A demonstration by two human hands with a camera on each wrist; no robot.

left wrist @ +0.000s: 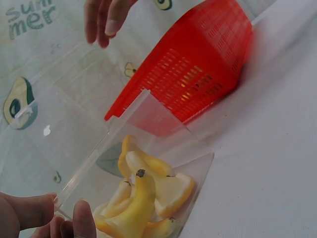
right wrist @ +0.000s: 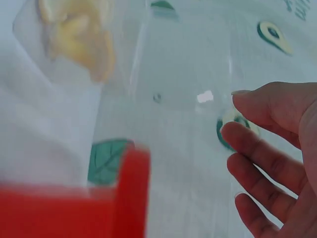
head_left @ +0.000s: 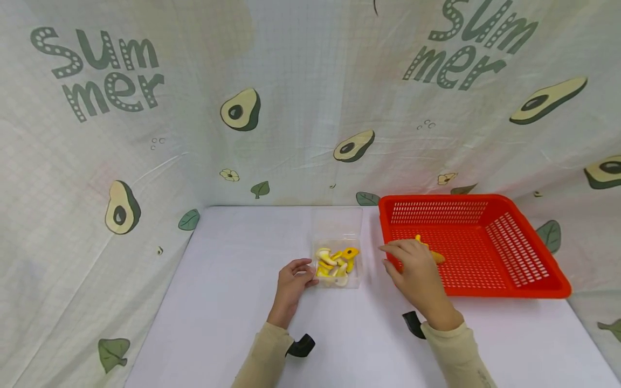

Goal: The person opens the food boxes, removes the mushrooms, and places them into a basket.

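Observation:
A clear plastic box [head_left: 359, 272] with its lid raised stands on the white table. Inside it lie several small yellow-and-white toy bananas [left wrist: 141, 208], some with brown tips. My left hand [head_left: 292, 283] pinches the box's left wall between thumb and fingers, as the left wrist view shows. Over the left rim of a red plastic basket [head_left: 504, 275] hovers my right hand [head_left: 417, 275], its fingers spread and nothing between them in the right wrist view [right wrist: 277, 158]. Yellow pieces [head_left: 438, 257] lie in the basket, partly hidden behind that hand.
The box's transparent lid [head_left: 337, 222] leans back toward the printed cloth [head_left: 291, 108] behind the table. The basket stands close to the box's right side, its raised rim between them. Black straps [head_left: 302, 346] hang at both wrists.

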